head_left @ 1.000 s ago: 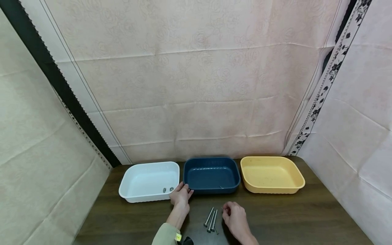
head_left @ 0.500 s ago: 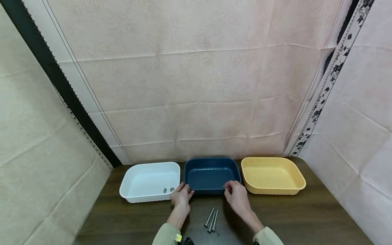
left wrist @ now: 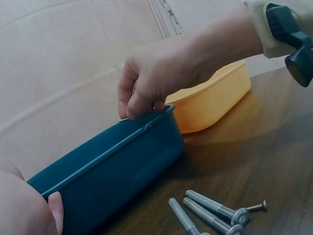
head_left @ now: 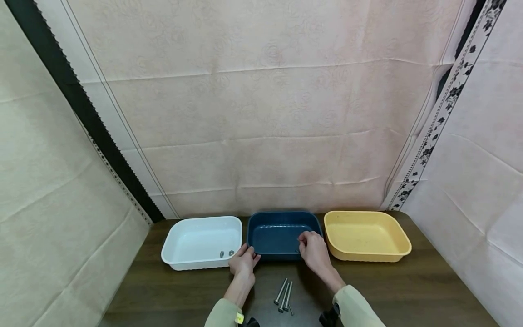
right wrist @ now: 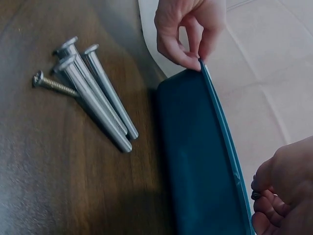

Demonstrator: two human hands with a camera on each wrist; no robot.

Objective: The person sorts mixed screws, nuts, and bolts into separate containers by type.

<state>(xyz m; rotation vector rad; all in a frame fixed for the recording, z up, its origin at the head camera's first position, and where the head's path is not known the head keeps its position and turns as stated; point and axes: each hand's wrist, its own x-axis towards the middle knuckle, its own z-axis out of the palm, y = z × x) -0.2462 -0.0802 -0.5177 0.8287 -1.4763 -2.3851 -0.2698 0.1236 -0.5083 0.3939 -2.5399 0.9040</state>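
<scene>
My left hand [head_left: 243,262] grips the near left corner of the dark blue tray [left wrist: 122,171], thumb outside the rim. Above that tray's near right side, my right hand [head_left: 314,250] pinches a small screw [right wrist: 255,195], mostly covered by the fingertips. In the left wrist view the right hand [left wrist: 159,76] hovers just over the rim. Three long bolts [right wrist: 100,95] lie in a loose bundle on the table in front of the tray. Beside them is a small brass-toned screw [right wrist: 56,85].
To the left of the blue tray stands a white tray [head_left: 192,238] with two small nuts [head_left: 226,253] inside. A yellow tray [head_left: 365,236] stands to the right. Pale cloth [head_left: 261,109] hangs behind the wooden table [head_left: 367,290] and along both sides.
My right hand has moved forward from beside the bolts, past the blue tray's near rim, to above its inside. My left hand keeps its hold on the tray corner.
</scene>
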